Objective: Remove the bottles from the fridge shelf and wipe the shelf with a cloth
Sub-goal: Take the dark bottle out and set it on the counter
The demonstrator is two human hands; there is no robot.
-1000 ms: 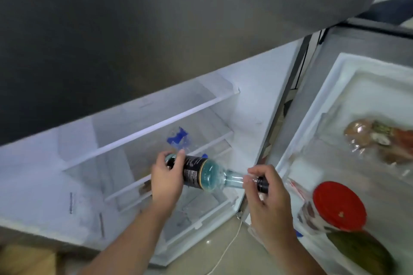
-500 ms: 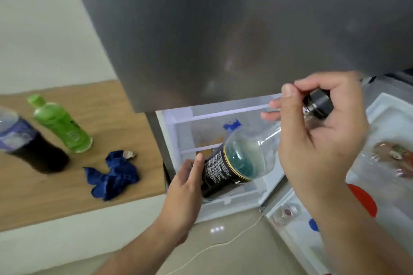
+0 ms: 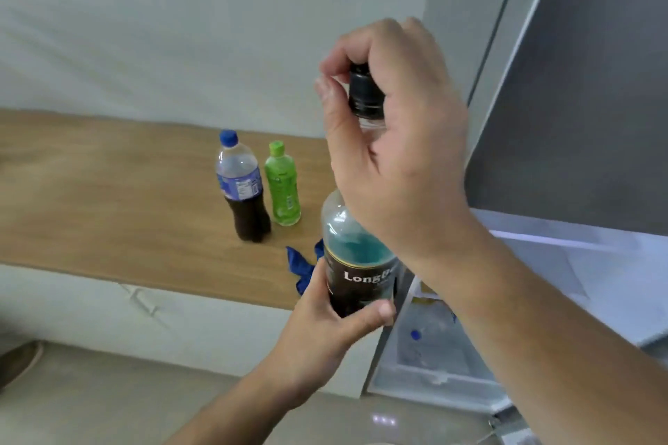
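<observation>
I hold a clear bottle with a black label and teal liquid (image 3: 352, 256) upright in the air, in front of the wooden counter's right end. My left hand (image 3: 327, 321) grips its lower body. My right hand (image 3: 388, 141) pinches its black cap from above. On the counter stand a dark cola bottle with a blue cap (image 3: 243, 188) and a green bottle (image 3: 282, 186), side by side. A crumpled blue cloth (image 3: 300, 265) lies near the counter's front edge, partly hidden behind the held bottle. The open fridge's white shelves (image 3: 542, 242) show at the right.
The wooden counter (image 3: 108, 191) runs left along a pale wall. The grey fridge door (image 3: 578, 101) fills the upper right. A small blue cap (image 3: 415, 335) lies in a lower fridge tray. Tiled floor lies below, with a shoe (image 3: 18, 363) at the far left.
The bottle came out of the fridge and swung from lying sideways to upright, moving left toward the counter. My view turned left, away from the fridge interior.
</observation>
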